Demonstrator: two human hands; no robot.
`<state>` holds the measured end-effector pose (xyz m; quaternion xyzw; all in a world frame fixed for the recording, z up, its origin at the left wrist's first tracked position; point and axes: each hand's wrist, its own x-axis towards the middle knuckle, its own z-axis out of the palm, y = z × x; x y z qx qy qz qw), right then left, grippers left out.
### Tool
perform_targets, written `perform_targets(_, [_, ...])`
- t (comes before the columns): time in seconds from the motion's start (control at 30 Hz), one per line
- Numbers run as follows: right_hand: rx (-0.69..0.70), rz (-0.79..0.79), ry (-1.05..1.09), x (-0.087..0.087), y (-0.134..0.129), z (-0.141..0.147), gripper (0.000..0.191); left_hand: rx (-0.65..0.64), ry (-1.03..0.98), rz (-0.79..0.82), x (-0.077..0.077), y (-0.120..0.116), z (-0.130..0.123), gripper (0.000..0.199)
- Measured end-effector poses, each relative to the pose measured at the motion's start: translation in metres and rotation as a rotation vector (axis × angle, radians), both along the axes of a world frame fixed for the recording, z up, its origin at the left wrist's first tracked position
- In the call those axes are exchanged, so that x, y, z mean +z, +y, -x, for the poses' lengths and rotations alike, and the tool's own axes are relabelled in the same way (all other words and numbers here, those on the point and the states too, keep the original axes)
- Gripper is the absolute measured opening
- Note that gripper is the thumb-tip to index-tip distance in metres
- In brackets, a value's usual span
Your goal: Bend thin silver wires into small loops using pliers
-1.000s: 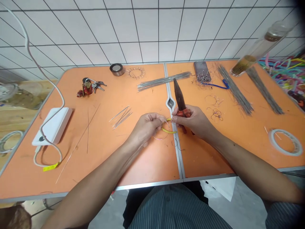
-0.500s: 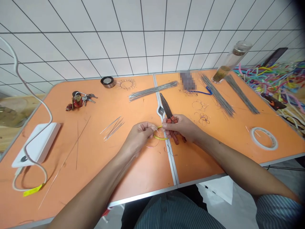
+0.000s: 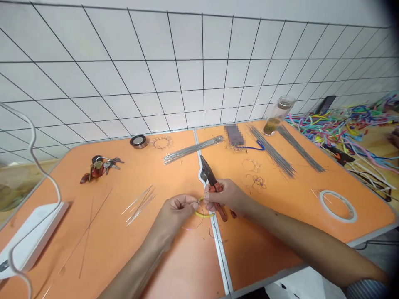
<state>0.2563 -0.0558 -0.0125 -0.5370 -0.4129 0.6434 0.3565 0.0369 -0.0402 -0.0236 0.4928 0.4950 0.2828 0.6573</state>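
Observation:
My left hand [image 3: 176,214] pinches the end of a yellow wire loop [image 3: 204,214] between thumb and fingertips, with a fine pink wire [image 3: 193,228] curving below. My right hand [image 3: 226,197] grips the red handles of needle-nose pliers [image 3: 212,180], whose dark steel jaws point up and to the left. The right fingertips sit against the top of the yellow loop, beside my left fingertips. The fingers hide the exact spot where the wire ends meet. Both hands are over the seam of an orange folding table [image 3: 249,249].
Bundles of steel wire [image 3: 193,149] lie at the back, beside a tape roll [image 3: 139,141], keys [image 3: 98,169], a blurred phone [image 3: 234,135], and a glass jar [image 3: 276,120]. A white tape ring [image 3: 338,206] lies right. Colourful pipe cleaners [image 3: 343,128] lie beyond the table.
The view has tilted upward and shifted, so the table sits lower in the picture. My hands stay close together, with the same hold on the pliers and yellow loop.

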Motion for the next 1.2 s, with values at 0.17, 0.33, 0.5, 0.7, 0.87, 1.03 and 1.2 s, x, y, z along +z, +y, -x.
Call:
perform_targets(0.17, [0.003, 0.028, 0.039, -0.004, 0.0, -0.002, 0.026, 0.037, 0.056, 0.005, -0.005, -0.002, -0.003, 0.035])
perform_targets(0.33, [0.072, 0.044, 0.006, -0.004, -0.003, -0.004, 0.017, 0.064, 0.06, 0.053, -0.009, -0.004, -0.004, 0.035])
perform_targets(0.5, [0.093, 0.048, -0.036, -0.004, -0.001, -0.003, 0.015, 0.035, 0.052, 0.074, -0.02, 0.001, -0.001, 0.037])
perform_targets(0.7, [0.081, 0.041, -0.114, -0.007, -0.002, -0.001, 0.026, 0.076, 0.022, 0.015, -0.01, 0.005, -0.002, 0.025])
perform_targets(0.87, [0.052, -0.037, -0.056, -0.012, -0.001, 0.001, 0.029, 0.089, -0.162, 0.04, -0.007, 0.009, -0.003, 0.019])
perform_targets(1.03, [0.06, -0.046, -0.006, -0.007, 0.0, 0.003, 0.035, 0.101, -0.183, 0.017, -0.008, 0.01, -0.001, 0.013])
perform_targets(1.2, [0.066, -0.049, 0.071, -0.012, 0.002, 0.005, 0.038, 0.118, -0.182, -0.015, -0.013, 0.011, -0.001, 0.012])
